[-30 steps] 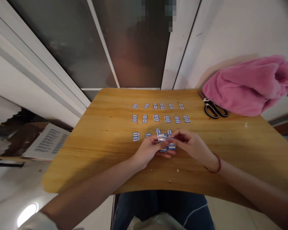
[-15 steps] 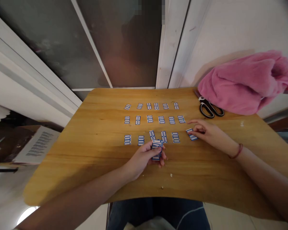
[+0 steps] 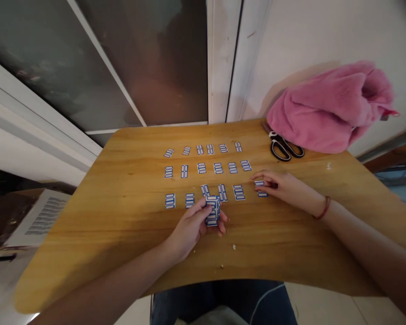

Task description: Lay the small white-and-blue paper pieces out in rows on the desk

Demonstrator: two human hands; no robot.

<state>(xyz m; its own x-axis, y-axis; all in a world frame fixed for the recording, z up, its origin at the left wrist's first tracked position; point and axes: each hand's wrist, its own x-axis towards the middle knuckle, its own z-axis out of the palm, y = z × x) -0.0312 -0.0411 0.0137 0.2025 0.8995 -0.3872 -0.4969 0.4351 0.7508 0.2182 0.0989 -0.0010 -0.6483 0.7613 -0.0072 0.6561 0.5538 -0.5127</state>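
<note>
A small stack of white cards with blue-outlined bars [image 3: 212, 211] is held in my left hand [image 3: 192, 225], thumb on top and fingers beneath. This stack hangs over the near row and partly hides cards behind it. At that row's right end, a single card [image 3: 261, 189] lies flat on the table. My right hand [image 3: 280, 186] is over this card's right side, thumb touching it and fingers loosely curved and apart. Similar cards lie in three rows, among them a near-row card [image 3: 238, 192], a middle-row card [image 3: 218, 168] and a far-row card [image 3: 223, 148].
Black-handled scissors [image 3: 286, 148] lie at the back right of the wooden table [image 3: 122, 234], beside a pink plush cloth [image 3: 325, 108]. Behind the table stand a glass-paneled door [image 3: 162, 67] and a white wall. A cardboard box [image 3: 37, 216] sits at the left, below table height.
The card by my right hand has turned from tilted to nearly straight, and my fingers have loosened at it. My left hand keeps the stack. The whole view has shifted slightly.
</note>
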